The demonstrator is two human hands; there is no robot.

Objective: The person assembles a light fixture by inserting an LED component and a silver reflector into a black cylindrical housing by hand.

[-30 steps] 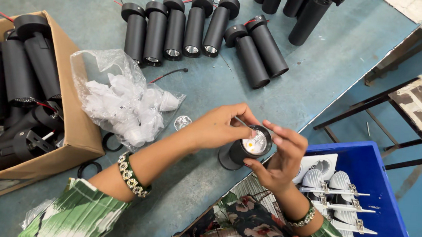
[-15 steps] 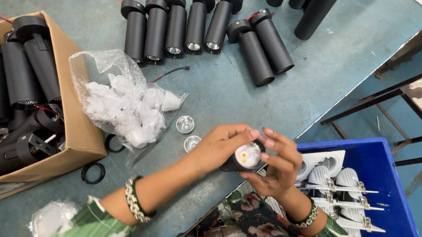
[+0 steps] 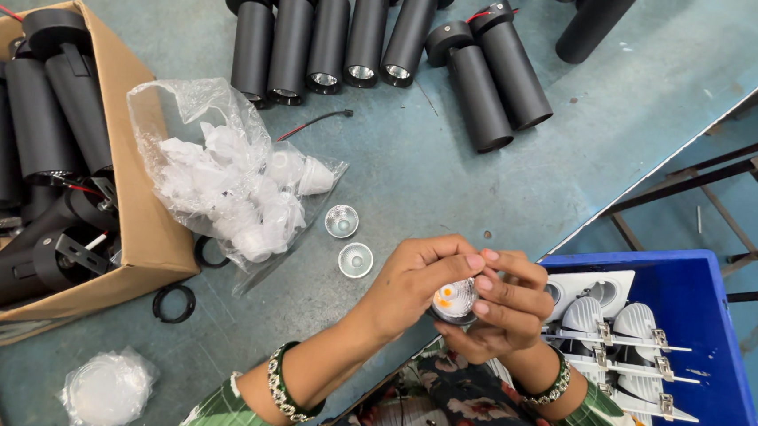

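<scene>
Both hands are pinching a small round lamp module [image 3: 455, 300] over the table's near edge: the left hand [image 3: 411, 288] is gripping from above, the right hand [image 3: 502, 303] is cupping beneath. Two loose reflectors [image 3: 348, 241] are lying just left; the blue bin [image 3: 725, 353] is crowding the right.

A teal bench [image 3: 417, 180] carries black cylinder lamps [image 3: 365, 34], a cardboard box [image 3: 143, 223], a plastic bag [image 3: 230, 185], two reflector cups [image 3: 349, 240] and black rings [image 3: 174, 303]

Cardboard box [image 3: 143, 223], blue crate [image 3: 725, 353]
</scene>
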